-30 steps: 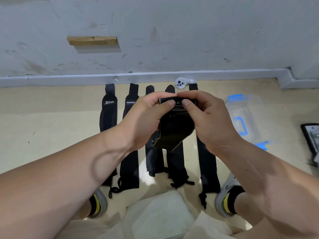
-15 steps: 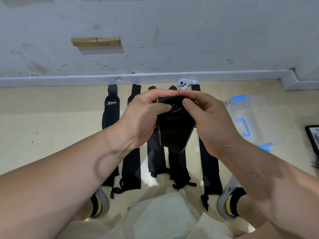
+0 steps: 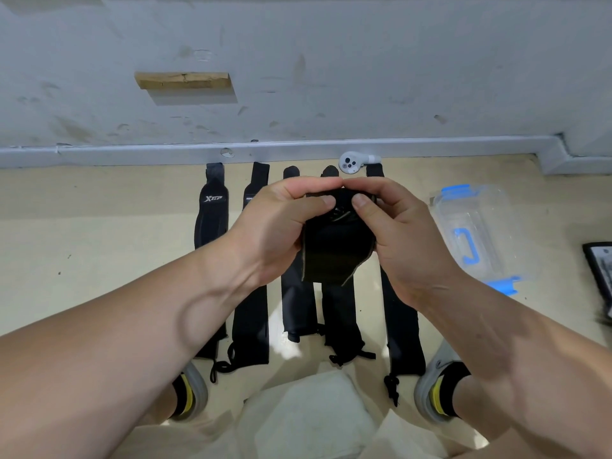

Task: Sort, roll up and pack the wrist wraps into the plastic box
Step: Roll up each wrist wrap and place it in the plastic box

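Wide pale floor (image 3: 99, 243) here, running up to the grey wall (image 3: 331, 77). Five black wrist wraps (image 3: 250, 326) lie flat on it in a row, side by side, their far ends just short of the wall. Off to the right, apart from the row, lies the clear plastic box (image 3: 496, 207) with its blue clips; whether its lid is on, I cannot tell.

Now the action: left hand (image 3: 278, 226) and right hand (image 3: 404, 233) are raised over the middle of the row. Both are curled round a sixth wrap (image 3: 331, 253), thumbs pressed on the rolled top, the tail hanging loose below.

This looks like soft, light, floppy cloth, nothing breakable, but I'd expect the coil to spring open if let go. The best hold is probably across the coil's two ends, with the tail kept taut.

There's open floor to the left and a free lane right toward the box. A dark device (image 3: 601, 276) sits beyond it at the frame edge. A small white controller (image 3: 351, 163) sits by the wall.
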